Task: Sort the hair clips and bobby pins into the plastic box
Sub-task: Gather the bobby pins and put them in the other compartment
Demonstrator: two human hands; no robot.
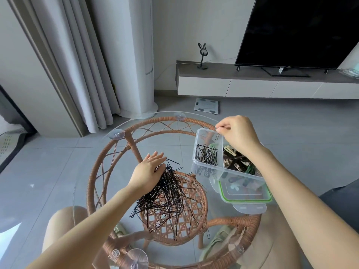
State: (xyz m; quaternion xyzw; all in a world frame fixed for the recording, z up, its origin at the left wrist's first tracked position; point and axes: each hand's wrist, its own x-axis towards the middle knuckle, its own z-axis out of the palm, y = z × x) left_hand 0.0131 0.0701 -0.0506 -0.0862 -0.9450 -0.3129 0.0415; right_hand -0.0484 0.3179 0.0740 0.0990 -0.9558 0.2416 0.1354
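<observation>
A large heap of black bobby pins point(169, 193) lies on the round glass table top point(93, 171). My left hand point(148, 170) rests flat on the heap's far left edge, fingers spread. To the right stands a clear plastic box point(206, 170) with two compartments. Its left compartment holds black bobby pins point(206, 156); its right one holds black, cream and green hair clips point(236, 160). My right hand point(238, 133) hovers over the box's far rim, fingers pinched on a few bobby pins point(217, 135) that hang above the divider.
The box's lid with a green seal point(245, 196) lies under and in front of the box. The glass sits on a rattan frame point(124, 152) with suction cups. My knees show below. A TV stand, a television and a floor scale are behind.
</observation>
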